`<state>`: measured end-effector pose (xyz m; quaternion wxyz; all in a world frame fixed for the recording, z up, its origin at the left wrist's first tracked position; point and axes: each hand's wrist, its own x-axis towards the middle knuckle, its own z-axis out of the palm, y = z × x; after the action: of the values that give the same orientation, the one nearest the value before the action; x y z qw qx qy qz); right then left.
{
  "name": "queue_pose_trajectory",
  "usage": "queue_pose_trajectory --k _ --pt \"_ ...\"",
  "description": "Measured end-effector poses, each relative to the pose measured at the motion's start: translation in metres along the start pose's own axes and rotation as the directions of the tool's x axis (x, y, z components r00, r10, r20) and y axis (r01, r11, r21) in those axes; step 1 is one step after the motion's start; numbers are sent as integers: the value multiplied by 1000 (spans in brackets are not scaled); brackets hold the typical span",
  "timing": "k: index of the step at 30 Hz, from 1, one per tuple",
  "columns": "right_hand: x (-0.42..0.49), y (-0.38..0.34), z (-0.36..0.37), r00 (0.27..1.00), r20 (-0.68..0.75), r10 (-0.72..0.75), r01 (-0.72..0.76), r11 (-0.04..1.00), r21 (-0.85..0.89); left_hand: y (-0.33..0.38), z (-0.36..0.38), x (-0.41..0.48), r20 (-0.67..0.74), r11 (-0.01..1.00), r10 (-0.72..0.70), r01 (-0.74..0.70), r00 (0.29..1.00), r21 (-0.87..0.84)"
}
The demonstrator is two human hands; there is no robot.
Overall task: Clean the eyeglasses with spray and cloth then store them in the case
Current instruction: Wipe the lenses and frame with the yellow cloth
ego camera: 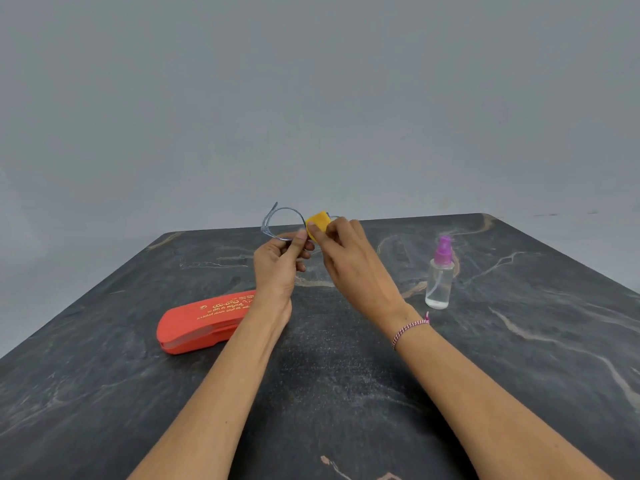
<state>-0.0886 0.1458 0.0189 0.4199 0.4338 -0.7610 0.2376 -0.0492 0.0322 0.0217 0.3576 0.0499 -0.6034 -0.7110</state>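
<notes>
Left hand (277, 265) grips eyeglasses (282, 223) at frame, raised over bench (346, 375). Right hand (349, 261) pinches yellow cloth (320, 221) around lens, probably both faces. Wipe lightly; steady rim. Case (197, 323) at 8 o'clock, spray bottle (440, 278) at 3 o'clock.

Eyeglasses (268, 227): translucent grey, held aloft.
Cloth (319, 223): yellow, on one lens.
Spray bottle (440, 280): upright, your right.
Case (202, 322): red, your left.

The yellow cloth (319, 224) and right hand (349, 261) seem to hide one lens of the eyeglasses (267, 224).
</notes>
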Motion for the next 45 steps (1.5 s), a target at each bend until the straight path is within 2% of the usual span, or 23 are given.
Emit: queue_pose_trajectory --k 4,7,12,16,22,30,38,45 --pt "1 2 -3 1000 -26 -4 4 1000 -17 1 1 0 0 1000 16 -16 1000 -13" --pt "2 8 -6 996 -62 64 -66 997 -28 1 2 -1 33 999 22 -20 999 -36" --pt "0 13 -3 989 -56 140 -141 990 -22 2 -3 2 -8 991 9 -10 1000 -131" --pt "-1 7 2 993 22 112 -113 994 12 3 -6 7 -37 971 -9 0 999 -238" --pt "-2 -4 9 998 57 10 -12 999 33 2 -2 3 -14 963 -27 22 1000 -268" --pt "-2 2 5 997 68 29 -28 1000 -12 8 -10 10 -66 938 -54 28 996 -347" --pt "0 13 -4 993 -39 108 -110 993 -50 4 -6 9 20 968 -45 49 999 -246" --pt "0 8 -3 995 -38 92 -93 995 -35 -1 -1 5 74 986 -41 52 996 -155"
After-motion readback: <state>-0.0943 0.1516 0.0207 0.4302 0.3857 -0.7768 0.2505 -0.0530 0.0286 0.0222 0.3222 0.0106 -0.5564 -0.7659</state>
